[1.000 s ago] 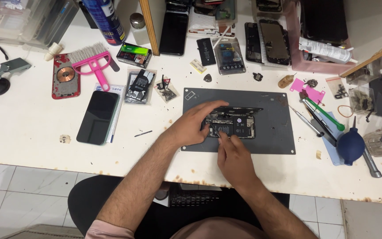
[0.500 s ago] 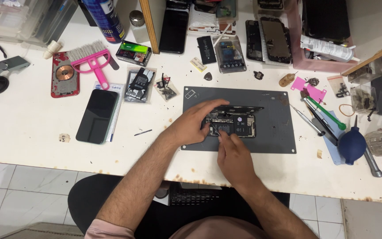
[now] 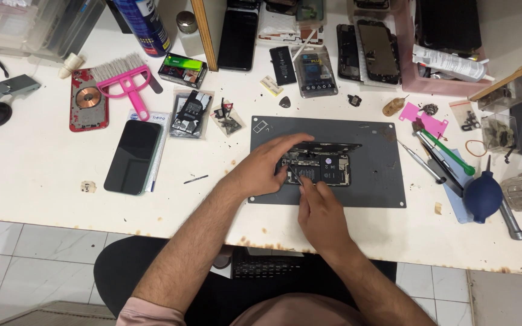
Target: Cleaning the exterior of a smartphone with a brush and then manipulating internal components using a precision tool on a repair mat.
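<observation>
Opened phone (image 3: 321,168): lies on the grey work mat (image 3: 382,175) mid-bench (image 3: 31,169), insides showing.
Left hand (image 3: 267,166): clasps the phone's 9 o'clock end, fingers curled over it.
Right hand (image 3: 318,208): at 6 o'clock, pinching a thin tool (image 3: 295,175) onto the board.
Blue dust blower (image 3: 483,196): 3 o'clock, off the mat.
Black phone (image 3: 133,156): 9 o'clock, well apart.

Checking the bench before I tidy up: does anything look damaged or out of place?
Rust-brown stains and chipping run along the white table's front edge. The opened phone under both hands is plainly mid-disassembly; loose small parts lie scattered above the grey mat.
</observation>
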